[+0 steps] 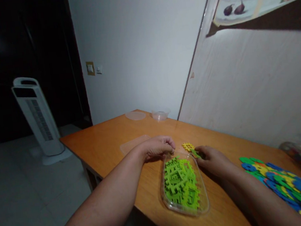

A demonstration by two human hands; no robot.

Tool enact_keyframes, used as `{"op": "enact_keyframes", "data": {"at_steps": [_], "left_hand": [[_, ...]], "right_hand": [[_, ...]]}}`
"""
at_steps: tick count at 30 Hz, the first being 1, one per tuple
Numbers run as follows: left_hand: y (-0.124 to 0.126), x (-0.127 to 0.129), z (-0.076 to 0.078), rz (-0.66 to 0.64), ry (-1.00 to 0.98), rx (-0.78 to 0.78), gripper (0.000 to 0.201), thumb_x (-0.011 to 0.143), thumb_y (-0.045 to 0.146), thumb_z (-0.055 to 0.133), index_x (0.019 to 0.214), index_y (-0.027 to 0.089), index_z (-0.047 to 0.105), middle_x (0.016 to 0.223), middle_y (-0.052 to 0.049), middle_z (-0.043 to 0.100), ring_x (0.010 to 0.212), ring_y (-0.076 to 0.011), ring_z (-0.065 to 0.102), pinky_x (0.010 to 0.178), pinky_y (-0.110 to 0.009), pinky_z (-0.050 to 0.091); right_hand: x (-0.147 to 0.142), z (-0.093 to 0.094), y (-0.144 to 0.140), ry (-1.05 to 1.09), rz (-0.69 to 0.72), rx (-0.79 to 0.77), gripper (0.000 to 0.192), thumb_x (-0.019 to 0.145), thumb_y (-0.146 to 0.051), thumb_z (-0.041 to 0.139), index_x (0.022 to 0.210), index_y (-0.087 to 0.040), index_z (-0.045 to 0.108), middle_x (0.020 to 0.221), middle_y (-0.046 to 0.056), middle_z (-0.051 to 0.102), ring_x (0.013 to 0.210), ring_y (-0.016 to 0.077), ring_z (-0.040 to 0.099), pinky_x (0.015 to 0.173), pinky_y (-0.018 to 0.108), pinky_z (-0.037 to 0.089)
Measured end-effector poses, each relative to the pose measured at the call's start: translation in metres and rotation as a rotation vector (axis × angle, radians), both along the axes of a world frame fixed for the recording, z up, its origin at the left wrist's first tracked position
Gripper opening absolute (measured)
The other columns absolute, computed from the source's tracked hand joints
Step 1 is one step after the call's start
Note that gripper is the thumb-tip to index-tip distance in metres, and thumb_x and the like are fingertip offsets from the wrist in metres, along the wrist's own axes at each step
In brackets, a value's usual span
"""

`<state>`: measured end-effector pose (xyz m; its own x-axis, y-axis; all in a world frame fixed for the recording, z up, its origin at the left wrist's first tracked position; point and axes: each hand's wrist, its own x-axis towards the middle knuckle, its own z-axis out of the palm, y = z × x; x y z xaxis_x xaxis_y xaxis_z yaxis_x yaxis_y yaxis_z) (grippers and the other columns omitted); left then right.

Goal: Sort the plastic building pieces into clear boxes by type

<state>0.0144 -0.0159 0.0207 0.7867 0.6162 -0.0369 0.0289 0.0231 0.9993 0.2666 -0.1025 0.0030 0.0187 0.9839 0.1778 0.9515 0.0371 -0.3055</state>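
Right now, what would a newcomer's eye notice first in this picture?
The clear plastic tray full of bright green interlocking foam pieces stands out mid-table, with the left hand at its far rim. The right hand pinches a small green piece beside a yellow piece. A multicoloured foam pile lies at the right.

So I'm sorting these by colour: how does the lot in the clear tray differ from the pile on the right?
The pieces in the clear tray are all green; the pile on the right mixes blue, green, yellow and orange. The green ones sit contained; the pile lies spread loose on the table. Both look like flat, notched interlocking pieces.
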Motion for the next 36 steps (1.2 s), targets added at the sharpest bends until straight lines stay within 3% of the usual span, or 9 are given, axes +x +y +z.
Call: {"op": "enact_keyframes", "data": {"at_steps": [7, 14, 18, 20, 24, 28, 30, 32, 36], "left_hand": [[0.0, -0.001, 0.0, -0.017, -0.011, 0.0, 0.021, 0.064, 0.016, 0.066, 0.083, 0.016, 0.056, 0.064, 0.003, 0.056, 0.047, -0.006, 0.047, 0.045, -0.018, 0.033], [0.001, -0.001, -0.001, -0.006, -0.019, 0.015, 0.02, 0.063, 0.016, 0.065, 0.081, 0.017, 0.057, 0.063, 0.003, 0.056, 0.046, -0.0056, 0.045, 0.044, -0.018, 0.031], [-0.001, -0.001, -0.001, -0.009, -0.029, 0.006, 0.021, 0.063, 0.015, 0.065, 0.082, 0.016, 0.056, 0.062, 0.004, 0.055, 0.045, -0.0057, 0.045, 0.044, -0.018, 0.032], [-0.001, -0.002, 0.0, -0.008, -0.029, 0.011, 0.021, 0.063, 0.015, 0.065, 0.082, 0.016, 0.057, 0.063, 0.003, 0.056, 0.046, -0.0058, 0.045, 0.044, -0.018, 0.032], [-0.001, -0.001, 0.0, -0.014, -0.023, 0.003, 0.022, 0.063, 0.016, 0.066, 0.082, 0.016, 0.056, 0.064, 0.003, 0.057, 0.046, -0.0058, 0.046, 0.044, -0.018, 0.032], [0.001, -0.001, 0.001, 0.019, 0.0, 0.017, 0.022, 0.063, 0.015, 0.066, 0.082, 0.017, 0.055, 0.063, 0.003, 0.057, 0.046, -0.0063, 0.047, 0.044, -0.018, 0.032], [0.001, -0.001, 0.001, 0.022, 0.001, 0.024, 0.021, 0.063, 0.015, 0.065, 0.082, 0.017, 0.055, 0.062, 0.004, 0.056, 0.047, -0.0063, 0.047, 0.044, -0.018, 0.032], [0.0, -0.001, 0.001, 0.021, 0.007, 0.031, 0.021, 0.063, 0.015, 0.065, 0.082, 0.016, 0.055, 0.063, 0.003, 0.056, 0.047, -0.0063, 0.048, 0.044, -0.018, 0.032], [0.0, -0.001, 0.001, 0.029, 0.018, 0.041, 0.021, 0.063, 0.015, 0.065, 0.082, 0.016, 0.056, 0.064, 0.003, 0.056, 0.049, -0.0064, 0.049, 0.045, -0.018, 0.033]], "right_hand": [[-0.006, 0.03, -0.01, 0.285, 0.044, -0.006, 0.021, 0.078, -0.029, 0.053, 0.083, -0.018, 0.07, 0.076, 0.004, 0.07, 0.072, 0.0191, 0.061, 0.062, 0.027, 0.043], [-0.038, 0.068, -0.03, 0.299, 0.109, 0.048, 0.019, 0.082, -0.033, 0.054, 0.089, -0.021, 0.067, 0.075, 0.002, 0.068, 0.069, 0.0175, 0.059, 0.061, 0.027, 0.043], [-0.062, 0.088, -0.048, 0.332, 0.277, -0.114, 0.025, 0.085, -0.042, 0.057, 0.092, -0.02, 0.068, 0.077, 0.002, 0.066, 0.07, 0.0163, 0.057, 0.061, 0.027, 0.043], [-0.062, 0.089, -0.049, 0.365, 0.284, -0.148, 0.03, 0.087, -0.046, 0.053, 0.089, -0.019, 0.068, 0.076, 0.002, 0.065, 0.069, 0.0155, 0.056, 0.061, 0.026, 0.042], [-0.037, 0.065, -0.029, 0.455, 0.092, -0.047, 0.031, 0.086, -0.044, 0.051, 0.091, -0.018, 0.066, 0.073, 0.002, 0.064, 0.067, 0.0159, 0.058, 0.062, 0.027, 0.045], [-0.009, 0.021, -0.002, 0.31, -0.112, 0.132, 0.041, 0.083, -0.032, 0.052, 0.12, -0.016, 0.061, 0.106, 0.01, 0.069, 0.098, 0.0224, 0.063, 0.085, 0.034, 0.048], [-0.006, 0.003, 0.006, 0.168, -0.1, 0.141, 0.049, 0.085, -0.031, 0.05, 0.131, -0.014, 0.055, 0.129, 0.014, 0.06, 0.119, 0.0253, 0.054, 0.1, 0.038, 0.041], [-0.01, -0.009, 0.011, 0.043, -0.03, 0.109, 0.053, 0.087, -0.034, 0.049, 0.136, -0.013, 0.05, 0.137, 0.015, 0.054, 0.128, 0.0268, 0.046, 0.107, 0.04, 0.034], [-0.022, -0.011, 0.01, -0.068, 0.059, 0.036, 0.043, 0.091, -0.042, 0.046, 0.127, -0.021, 0.059, 0.132, 0.011, 0.058, 0.121, 0.0259, 0.051, 0.099, 0.037, 0.038]]}}
